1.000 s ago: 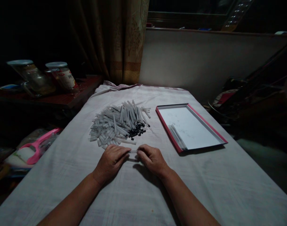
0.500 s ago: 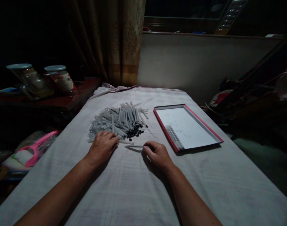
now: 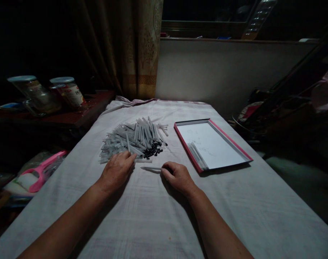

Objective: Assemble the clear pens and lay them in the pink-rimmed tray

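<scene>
A heap of frosted, translucent pen-like tubes (image 3: 120, 138) lies in the middle of the cloth-covered table, with small black caps (image 3: 153, 149) at its front right. My left hand (image 3: 119, 167) rests at the heap's near edge, fingers curled and mostly hidden. One tube (image 3: 128, 141) stands up just beyond its fingertips; whether they grip it is unclear. Between thumb and fingers my right hand (image 3: 178, 176) pinches a slim pen (image 3: 151, 168), its pointed end towards the left. A single tube (image 3: 143, 160) lies just behind that pen.
To the right sits a shallow red-rimmed box lid (image 3: 231, 144) with a white inside; several tubes (image 3: 197, 155) lie side by side along its left wall. Lidded jars (image 3: 70, 93) stand on a dark side table at left. A pink-handled item (image 3: 42, 174) is below the table's left edge.
The hands hold nearly the same places. The tube beyond my left fingertips leans slightly more to the left. The whole view has shifted a little.
</scene>
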`<state>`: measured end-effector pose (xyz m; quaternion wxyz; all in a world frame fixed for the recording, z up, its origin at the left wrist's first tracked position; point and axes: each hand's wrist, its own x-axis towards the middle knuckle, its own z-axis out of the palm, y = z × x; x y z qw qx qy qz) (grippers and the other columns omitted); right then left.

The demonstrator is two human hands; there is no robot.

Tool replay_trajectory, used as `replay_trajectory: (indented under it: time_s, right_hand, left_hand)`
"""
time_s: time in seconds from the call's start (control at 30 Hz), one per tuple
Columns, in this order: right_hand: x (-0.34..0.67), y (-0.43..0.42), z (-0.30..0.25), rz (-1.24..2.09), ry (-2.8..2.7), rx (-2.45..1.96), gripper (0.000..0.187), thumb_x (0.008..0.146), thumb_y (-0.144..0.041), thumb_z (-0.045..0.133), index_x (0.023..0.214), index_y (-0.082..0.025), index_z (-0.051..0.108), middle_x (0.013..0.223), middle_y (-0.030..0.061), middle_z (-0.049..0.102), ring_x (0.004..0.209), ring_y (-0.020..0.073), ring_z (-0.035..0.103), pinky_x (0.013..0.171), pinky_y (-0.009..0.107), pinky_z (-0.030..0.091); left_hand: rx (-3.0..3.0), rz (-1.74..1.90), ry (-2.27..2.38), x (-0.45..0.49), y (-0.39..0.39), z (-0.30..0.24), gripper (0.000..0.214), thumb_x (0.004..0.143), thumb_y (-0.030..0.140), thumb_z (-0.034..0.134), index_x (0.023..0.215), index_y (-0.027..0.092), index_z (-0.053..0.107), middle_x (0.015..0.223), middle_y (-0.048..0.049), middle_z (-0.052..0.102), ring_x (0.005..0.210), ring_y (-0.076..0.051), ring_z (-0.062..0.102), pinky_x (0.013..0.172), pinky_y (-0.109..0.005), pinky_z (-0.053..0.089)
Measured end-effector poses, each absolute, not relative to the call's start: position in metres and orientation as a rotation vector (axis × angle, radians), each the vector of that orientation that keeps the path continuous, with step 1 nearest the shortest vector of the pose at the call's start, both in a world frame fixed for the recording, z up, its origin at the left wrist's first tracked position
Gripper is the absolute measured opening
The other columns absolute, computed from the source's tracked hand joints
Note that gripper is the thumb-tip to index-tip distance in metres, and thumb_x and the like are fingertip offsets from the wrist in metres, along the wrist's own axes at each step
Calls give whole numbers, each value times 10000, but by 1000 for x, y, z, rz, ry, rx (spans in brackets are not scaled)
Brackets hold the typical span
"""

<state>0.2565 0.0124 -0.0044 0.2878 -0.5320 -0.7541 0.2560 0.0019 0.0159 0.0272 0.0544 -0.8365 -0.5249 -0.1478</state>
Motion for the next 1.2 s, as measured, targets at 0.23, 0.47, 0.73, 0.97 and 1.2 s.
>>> replay_trajectory:
  time_s: [0.23, 0.47, 0.73, 0.97, 1.2]
  right_hand:
    - [258, 11, -3, 626, -2111, -1357, 213, 868, -237, 558, 954, -211, 751, 917, 76, 764, 852, 214, 690, 770, 302, 491]
    - [257, 13, -4, 788, -1726, -1208, 229, 839, -266, 528, 839, -176, 739, 827, 73, 755, 789, 214, 704, 728, 304, 540]
    - [250, 7, -1, 868, -1718, -1159, 221, 815, -270, 540, 816, -180, 742, 814, 67, 761, 773, 208, 707, 744, 307, 555]
    - [248, 6, -3, 896, -1753, -1190, 231, 820, -272, 538, 824, -178, 749, 815, 65, 762, 771, 204, 705, 748, 304, 552]
    - [247, 4, -5, 978, -1846, -1162, 212, 831, -303, 603, 904, -179, 759, 835, 68, 759, 766, 203, 695, 721, 307, 535]
  left_hand:
    - [-2574, -1324, -1986, 3, 0, 17, 240, 895, 398, 529, 990, 208, 641, 916, -53, 664, 847, -215, 639, 750, -343, 520]
    - [-2094, -2321, -2766, 9, -3, 6, 561, 632, 630, 763, 916, 198, 544, 720, 11, 666, 525, -109, 572, 464, -201, 421]
    - [-2120, -2463, -2793, 10, -6, 4, 551, 621, 576, 806, 946, 190, 584, 737, 19, 663, 524, -92, 589, 452, -177, 376]
    - [-2140, -2594, -2745, 12, -7, -4, 501, 596, 485, 849, 904, 186, 591, 756, 29, 651, 592, -104, 626, 580, -221, 499]
    - [-2462, -2275, -2640, 12, -8, 2, 385, 656, 454, 791, 852, 192, 588, 710, 18, 648, 605, -123, 592, 577, -226, 472]
